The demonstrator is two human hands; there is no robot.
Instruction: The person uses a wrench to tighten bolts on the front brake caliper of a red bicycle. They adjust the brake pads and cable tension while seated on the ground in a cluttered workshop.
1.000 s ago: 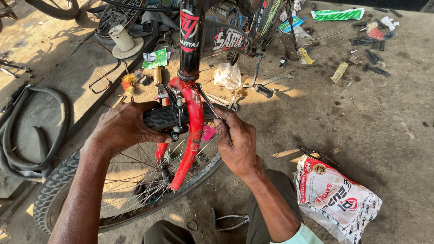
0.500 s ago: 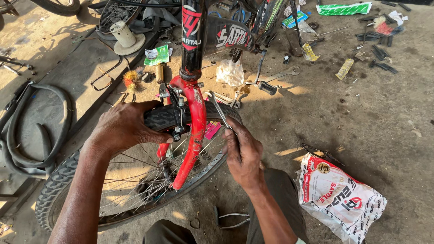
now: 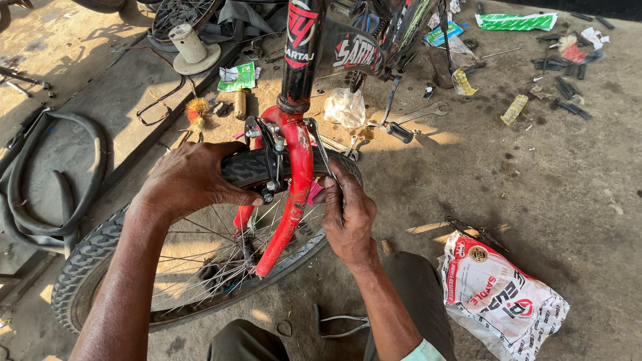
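Front wheel tyre (image 3: 100, 261): knobby rubber, firm, grippy; we judge it light. Sits in red fork (image 3: 294, 180), on floor. Our left hand (image 3: 194, 180) clasps tyre top. Right hand (image 3: 348, 214) pinches brake arm (image 3: 319, 150). Best hold: tread, fork legs; spokes (image 3: 200, 254) thin, bendable.

Black inner tube (image 3: 40, 180) coiled at far left on the concrete, near a white spool (image 3: 189, 48). Open-ended spanner (image 3: 418, 113), clear plastic bag (image 3: 345, 107) and green packet (image 3: 515, 22) scattered beyond. Printed red-and-white bag (image 3: 501, 297) lying at lower right.
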